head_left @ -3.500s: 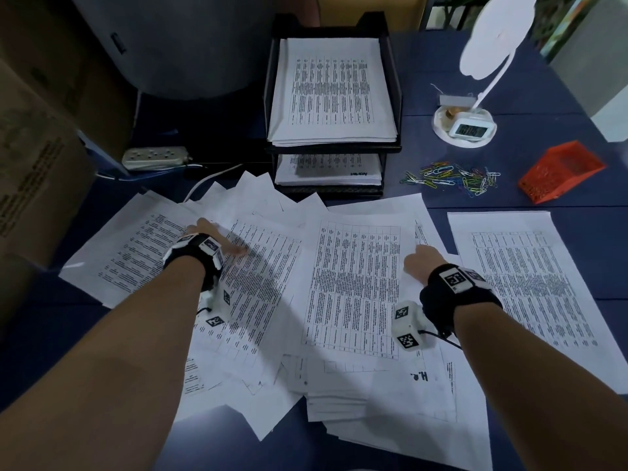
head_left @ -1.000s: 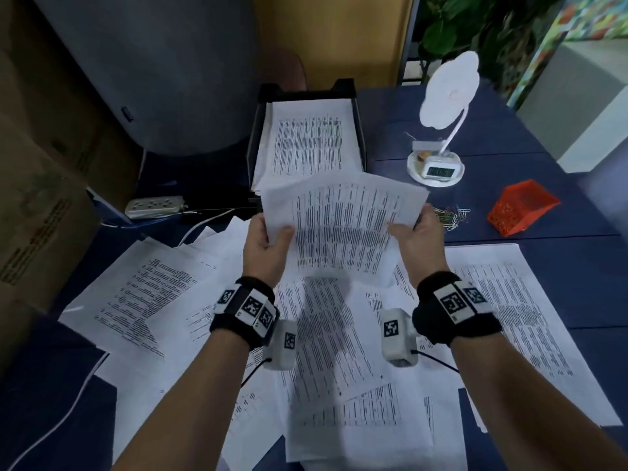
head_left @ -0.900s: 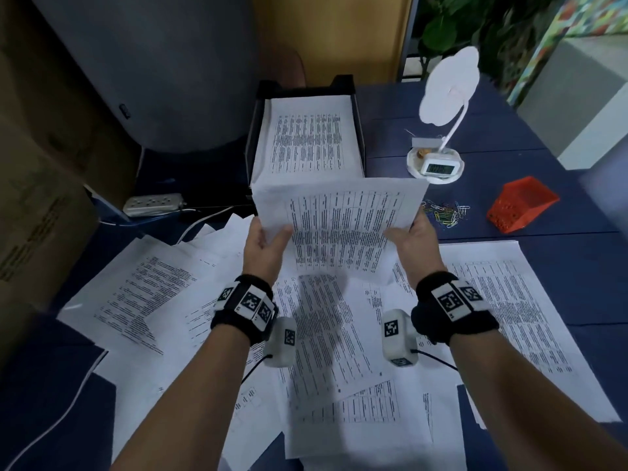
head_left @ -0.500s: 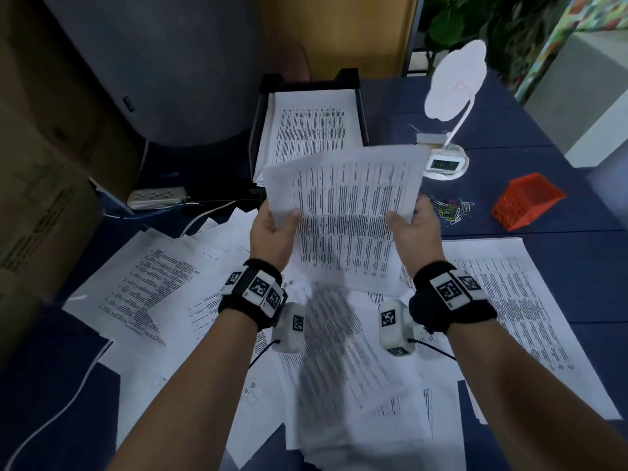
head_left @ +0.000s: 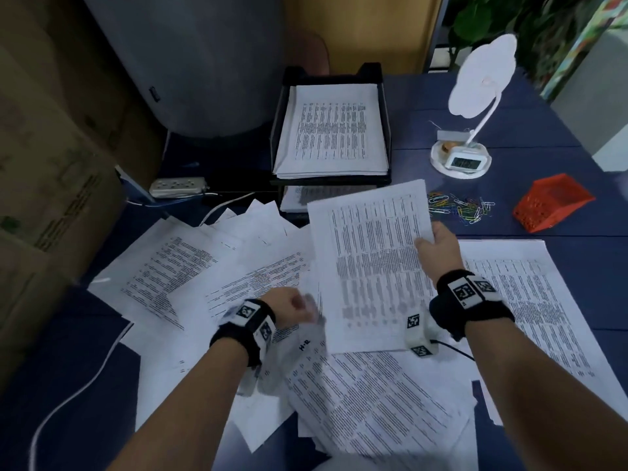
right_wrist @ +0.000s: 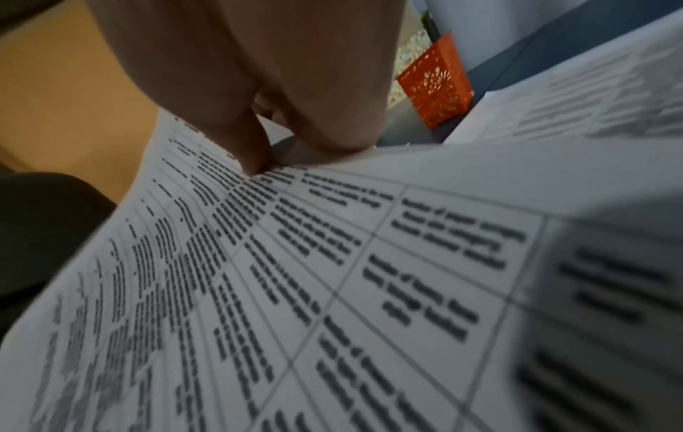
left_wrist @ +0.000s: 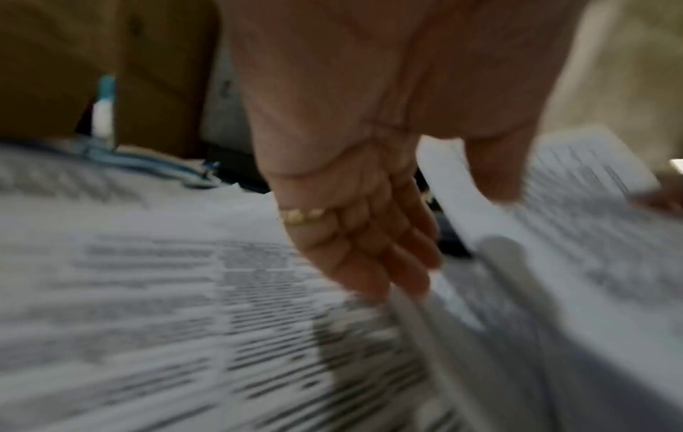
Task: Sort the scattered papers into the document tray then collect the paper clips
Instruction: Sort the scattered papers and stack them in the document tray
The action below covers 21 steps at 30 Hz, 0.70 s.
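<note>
My right hand [head_left: 429, 244] pinches the right edge of a printed sheaf of papers [head_left: 370, 266] and holds it above the desk, just in front of the black two-tier document tray [head_left: 329, 181]. The right wrist view shows thumb and fingers [right_wrist: 255, 157] clamped on that sheaf [right_wrist: 332, 263]. My left hand [head_left: 297, 309] is low and blurred beside the sheaf's left edge, holding nothing; its fingers [left_wrist: 384, 263] point down at the scattered papers [head_left: 176, 266]. A stack of papers [head_left: 333, 130] lies in the top tier. Coloured paper clips [head_left: 458, 209] lie right of the tray.
An orange mesh basket [head_left: 554, 202] lies tipped at the right. A white lamp base with a clock [head_left: 462, 159] stands behind the clips. A power strip [head_left: 176, 186] and cables lie left of the tray, with a cardboard box [head_left: 51, 171] at the far left.
My left hand has let go of the sheaf and dropped towards the papers on the desk. The right hand alone now holds the sheaf, lower and turned to the right.
</note>
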Each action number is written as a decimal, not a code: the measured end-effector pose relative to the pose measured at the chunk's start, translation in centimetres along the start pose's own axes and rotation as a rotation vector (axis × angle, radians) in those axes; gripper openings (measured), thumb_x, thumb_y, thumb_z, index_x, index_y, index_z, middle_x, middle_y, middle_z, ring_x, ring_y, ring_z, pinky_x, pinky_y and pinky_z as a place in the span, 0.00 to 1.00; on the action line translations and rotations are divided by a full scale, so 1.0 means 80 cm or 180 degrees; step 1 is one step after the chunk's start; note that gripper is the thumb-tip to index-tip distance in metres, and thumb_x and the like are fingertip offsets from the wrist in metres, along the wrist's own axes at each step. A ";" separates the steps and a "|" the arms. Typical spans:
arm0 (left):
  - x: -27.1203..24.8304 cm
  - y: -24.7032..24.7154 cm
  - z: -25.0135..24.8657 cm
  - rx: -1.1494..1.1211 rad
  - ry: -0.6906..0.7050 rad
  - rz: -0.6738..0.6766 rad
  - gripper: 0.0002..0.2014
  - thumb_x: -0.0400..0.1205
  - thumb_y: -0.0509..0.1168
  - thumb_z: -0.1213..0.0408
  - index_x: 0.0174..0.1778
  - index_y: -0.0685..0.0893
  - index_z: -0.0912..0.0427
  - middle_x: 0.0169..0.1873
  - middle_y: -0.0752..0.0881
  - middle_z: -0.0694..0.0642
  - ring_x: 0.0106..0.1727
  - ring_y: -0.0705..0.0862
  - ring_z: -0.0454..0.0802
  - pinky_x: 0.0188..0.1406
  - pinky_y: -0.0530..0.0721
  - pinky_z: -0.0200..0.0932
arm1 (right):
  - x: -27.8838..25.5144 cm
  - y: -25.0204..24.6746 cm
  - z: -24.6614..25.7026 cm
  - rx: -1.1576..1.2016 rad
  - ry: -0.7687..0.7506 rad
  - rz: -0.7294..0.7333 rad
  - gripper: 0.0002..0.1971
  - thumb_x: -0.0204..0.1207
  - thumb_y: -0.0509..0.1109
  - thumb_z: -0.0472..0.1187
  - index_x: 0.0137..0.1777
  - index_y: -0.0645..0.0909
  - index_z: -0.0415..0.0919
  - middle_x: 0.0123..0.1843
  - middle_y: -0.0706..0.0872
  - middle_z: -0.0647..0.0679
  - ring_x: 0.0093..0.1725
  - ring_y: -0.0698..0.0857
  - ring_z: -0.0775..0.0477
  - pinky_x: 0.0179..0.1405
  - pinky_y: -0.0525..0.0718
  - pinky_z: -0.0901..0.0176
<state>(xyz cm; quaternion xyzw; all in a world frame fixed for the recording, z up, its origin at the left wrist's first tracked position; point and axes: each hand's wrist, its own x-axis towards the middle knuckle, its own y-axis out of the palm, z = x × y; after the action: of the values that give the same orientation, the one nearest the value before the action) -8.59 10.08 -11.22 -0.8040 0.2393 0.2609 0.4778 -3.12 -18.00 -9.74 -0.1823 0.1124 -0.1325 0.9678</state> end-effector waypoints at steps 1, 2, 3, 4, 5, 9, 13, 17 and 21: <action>-0.001 0.007 0.002 0.0213 -0.0082 0.0154 0.14 0.75 0.72 0.47 0.45 0.83 0.55 0.40 0.86 0.48 0.43 0.84 0.46 0.41 0.82 0.41 | 0.000 -0.004 -0.002 -0.0139 0.0013 0.0042 0.10 0.80 0.59 0.29 0.56 0.78 0.39 0.47 0.83 0.43 0.41 0.80 0.45 0.37 0.79 0.60; 0.000 0.012 0.002 0.0224 -0.0177 0.0268 0.14 0.73 0.75 0.49 0.42 0.86 0.56 0.38 0.88 0.49 0.41 0.86 0.47 0.43 0.86 0.42 | 0.002 -0.007 -0.005 -0.0258 0.0020 0.0075 0.10 0.80 0.59 0.28 0.55 0.78 0.38 0.46 0.82 0.43 0.40 0.79 0.45 0.33 0.76 0.62; 0.001 0.016 0.002 0.0234 -0.0234 0.0326 0.14 0.70 0.77 0.50 0.41 0.87 0.57 0.37 0.89 0.50 0.41 0.88 0.48 0.45 0.88 0.43 | 0.003 -0.009 -0.006 -0.0347 0.0036 0.0097 0.11 0.80 0.59 0.28 0.56 0.78 0.38 0.46 0.82 0.42 0.40 0.78 0.45 0.33 0.75 0.62; 0.001 0.020 0.000 0.0320 -0.0241 0.0373 0.14 0.68 0.78 0.51 0.40 0.88 0.57 0.36 0.89 0.50 0.41 0.89 0.48 0.47 0.88 0.44 | 0.005 -0.010 -0.008 -0.0396 0.0057 0.0107 0.12 0.79 0.59 0.28 0.57 0.79 0.38 0.48 0.83 0.41 0.41 0.79 0.44 0.36 0.75 0.61; 0.002 0.023 -0.002 0.0468 -0.0224 0.0419 0.15 0.66 0.80 0.51 0.39 0.87 0.56 0.36 0.89 0.49 0.42 0.89 0.49 0.46 0.88 0.44 | 0.007 -0.011 -0.009 -0.0430 0.0094 0.0130 0.12 0.79 0.58 0.28 0.58 0.79 0.38 0.50 0.84 0.40 0.42 0.80 0.43 0.41 0.77 0.59; 0.007 0.032 -0.010 0.0869 -0.0033 0.0475 0.15 0.66 0.80 0.57 0.42 0.85 0.59 0.40 0.87 0.54 0.42 0.85 0.52 0.39 0.83 0.41 | 0.009 -0.012 -0.010 -0.0652 0.0225 0.0388 0.16 0.78 0.60 0.29 0.64 0.79 0.38 0.57 0.85 0.41 0.51 0.83 0.41 0.50 0.78 0.55; 0.011 0.016 -0.002 0.0578 0.0002 0.0244 0.09 0.74 0.73 0.61 0.36 0.78 0.56 0.40 0.84 0.51 0.43 0.82 0.52 0.41 0.81 0.42 | 0.011 -0.016 -0.016 -0.0682 0.0397 0.0630 0.24 0.77 0.60 0.29 0.74 0.73 0.39 0.67 0.82 0.42 0.52 0.83 0.43 0.47 0.79 0.57; 0.016 -0.007 0.020 -0.0173 -0.0040 -0.0450 0.09 0.85 0.61 0.59 0.51 0.81 0.60 0.50 0.85 0.62 0.52 0.82 0.56 0.57 0.80 0.51 | 0.002 -0.019 -0.020 -0.0923 0.0689 0.1083 0.28 0.77 0.63 0.31 0.78 0.67 0.38 0.68 0.76 0.48 0.63 0.78 0.45 0.58 0.77 0.57; 0.015 -0.013 0.025 -0.0830 -0.0056 -0.0601 0.10 0.87 0.56 0.62 0.54 0.78 0.65 0.59 0.80 0.74 0.48 0.80 0.61 0.61 0.78 0.57 | -0.018 -0.010 -0.025 -0.1318 0.0725 0.1570 0.27 0.79 0.64 0.34 0.79 0.67 0.41 0.76 0.73 0.46 0.74 0.73 0.42 0.75 0.69 0.50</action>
<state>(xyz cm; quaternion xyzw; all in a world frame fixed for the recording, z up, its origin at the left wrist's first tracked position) -7.45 12.15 -12.16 -0.8758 0.1227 0.2507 0.3938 -5.17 -18.93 -11.02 -0.3263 0.2849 0.1116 0.8944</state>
